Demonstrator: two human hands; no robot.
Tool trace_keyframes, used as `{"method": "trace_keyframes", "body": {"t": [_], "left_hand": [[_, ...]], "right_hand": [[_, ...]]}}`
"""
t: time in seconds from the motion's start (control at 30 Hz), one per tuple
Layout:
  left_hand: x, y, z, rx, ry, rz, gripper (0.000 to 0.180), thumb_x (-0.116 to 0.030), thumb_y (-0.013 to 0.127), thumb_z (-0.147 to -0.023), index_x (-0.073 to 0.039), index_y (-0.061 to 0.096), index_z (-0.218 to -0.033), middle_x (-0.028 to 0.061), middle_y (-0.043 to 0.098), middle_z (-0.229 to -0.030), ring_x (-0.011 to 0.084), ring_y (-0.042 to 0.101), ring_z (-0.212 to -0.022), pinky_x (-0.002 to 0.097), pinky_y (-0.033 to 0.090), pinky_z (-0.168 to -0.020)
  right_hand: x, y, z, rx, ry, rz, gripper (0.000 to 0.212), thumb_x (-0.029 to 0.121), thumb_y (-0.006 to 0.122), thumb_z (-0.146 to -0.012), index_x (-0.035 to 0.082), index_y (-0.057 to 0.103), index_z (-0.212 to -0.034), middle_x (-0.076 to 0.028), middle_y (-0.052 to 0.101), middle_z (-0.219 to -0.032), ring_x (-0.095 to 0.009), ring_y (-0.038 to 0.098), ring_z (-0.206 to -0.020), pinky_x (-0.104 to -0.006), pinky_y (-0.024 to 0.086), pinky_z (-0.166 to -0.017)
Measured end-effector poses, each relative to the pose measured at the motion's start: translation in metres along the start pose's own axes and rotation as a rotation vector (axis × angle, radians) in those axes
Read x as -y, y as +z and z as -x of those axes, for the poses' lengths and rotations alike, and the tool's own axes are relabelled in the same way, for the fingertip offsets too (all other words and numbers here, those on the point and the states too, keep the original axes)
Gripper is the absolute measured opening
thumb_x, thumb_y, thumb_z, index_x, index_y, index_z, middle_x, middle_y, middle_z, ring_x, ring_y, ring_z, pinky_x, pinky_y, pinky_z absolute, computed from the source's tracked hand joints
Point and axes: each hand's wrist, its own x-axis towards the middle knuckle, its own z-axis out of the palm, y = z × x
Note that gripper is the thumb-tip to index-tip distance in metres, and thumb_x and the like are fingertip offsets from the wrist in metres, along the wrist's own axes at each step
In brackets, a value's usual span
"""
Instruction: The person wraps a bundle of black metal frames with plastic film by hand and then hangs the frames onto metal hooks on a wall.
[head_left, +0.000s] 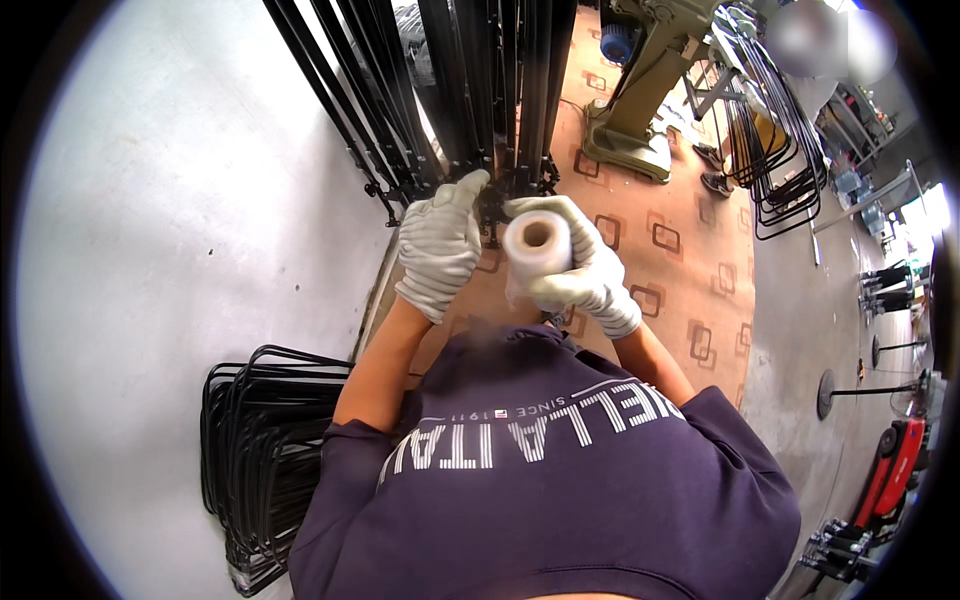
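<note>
both gloved hands work at mid-view, close to the near ends of a bundle of black metal tubes (455,90) running up toward 12 o'clock. roll of clear film (541,264) sits just off centre toward 1 o'clock, its open core facing up at the camera. right hand (598,268) gripping it, fingers and thumb wrapped from the 3 o'clock side. left hand (438,248) lies toward 11 o'clock, fingers curled, index side up by the tube ends; cannot tell whether it pinches film or a tube. to do this well, by judgement: if film is being drawn off, the left should pin the free edge flat on the tubes while the right lets the roll turn on its core, tension even, passes overlapping. thumb pressure on the roll best kept light, or the film may drag and tear. fittings at the tube ends look knobbly and could snag film or glove, so padding them with an extra layer seems sensible. worth keeping the roll clear of the patterned carpet (668,262) below, and feet away from the black bent-tube frames (262,465) at 8 o'clock.
</note>
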Motion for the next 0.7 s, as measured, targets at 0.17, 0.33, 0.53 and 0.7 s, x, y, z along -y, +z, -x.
{"method": "trace_keyframes", "body": {"t": [0.17, 0.33, 0.53, 0.7], "left_hand": [[-0.008, -0.035, -0.046, 0.561, 0.025, -0.227, 0.041, -0.024, 0.05, -0.084, -0.023, 0.046, -0.125, 0.0066, 0.057, -0.074, 0.0215, 0.06, -0.067, 0.0344, 0.048, -0.062], [-0.012, -0.02, -0.067, 0.589, 0.142, -0.28, 0.018, -0.011, 0.041, -0.085, -0.008, 0.056, -0.095, 0.0087, 0.064, -0.079, 0.0246, 0.063, -0.078, 0.0384, 0.048, -0.064], [0.015, -0.008, -0.051, 0.386, 0.312, -0.232, 0.019, -0.01, 0.04, -0.084, -0.005, 0.053, -0.098, 0.0075, 0.061, -0.072, 0.0227, 0.062, -0.069, 0.034, 0.049, -0.065], [0.015, -0.026, -0.065, 0.504, 0.229, -0.137, 0.019, -0.008, 0.043, -0.08, -0.006, 0.056, -0.093, 0.0105, 0.063, -0.075, 0.0285, 0.062, -0.075, 0.0386, 0.048, -0.066]], "right_hand": [[0.024, 0.011, -0.034, 0.119, -0.126, 1.112, 0.052, 0.023, 0.067, -0.059, 0.001, 0.046, -0.101, -0.016, 0.055, -0.102, -0.035, 0.06, -0.074, -0.0407, 0.05, -0.063], [0.008, 0.029, -0.055, 0.556, 0.14, 1.729, 0.083, 0.023, 0.068, -0.06, -0.015, 0.031, -0.125, -0.02, 0.058, -0.095, -0.02, 0.063, -0.071, -0.033, 0.047, -0.049], [-0.019, 0.027, -0.07, 0.556, -0.119, 1.873, 0.074, 0.021, 0.066, -0.068, -0.015, 0.034, -0.124, -0.017, 0.059, -0.096, -0.017, 0.063, -0.064, -0.0287, 0.045, -0.046], [-0.019, 0.018, -0.073, 0.544, -0.076, 1.685, 0.08, 0.016, 0.066, -0.066, -0.011, 0.024, -0.128, -0.008, 0.06, -0.069, -0.019, 0.062, -0.056, -0.0294, 0.046, -0.048]]}}
